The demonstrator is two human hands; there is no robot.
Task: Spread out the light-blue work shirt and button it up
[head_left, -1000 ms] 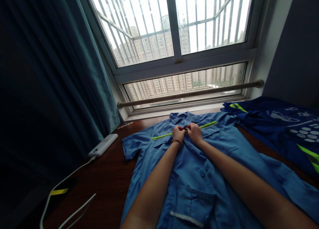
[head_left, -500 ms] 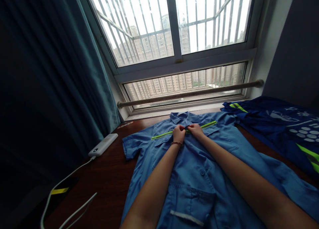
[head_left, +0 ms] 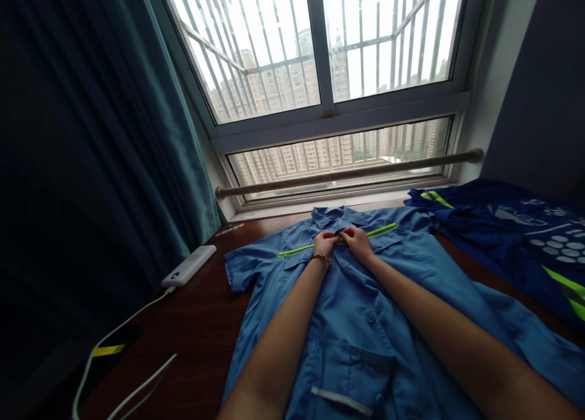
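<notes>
Centrally, shirt [head_left: 347, 304]: face up on the table [head_left: 196, 316], collar [head_left: 333, 215] at the far end.
Left hand [head_left: 325, 243]: fingers pinched narrow on the shirt's front, at the stripe [head_left: 295, 250]; bracelet [head_left: 322, 258] at the wrist.
Right hand [head_left: 357, 242]: pinching the same front edge, just beside the left hand; exact fold hidden by the fingers.
Button [head_left: 371, 317]: on the shirt, nearer than both hands.
Left side: white device [head_left: 189, 266] with cable [head_left: 130, 319], near the curtain [head_left: 159, 139].
Right side: dark blue garment [head_left: 498, 225].
Far side: rail [head_left: 347, 175] across the window [head_left: 388, 97].
</notes>
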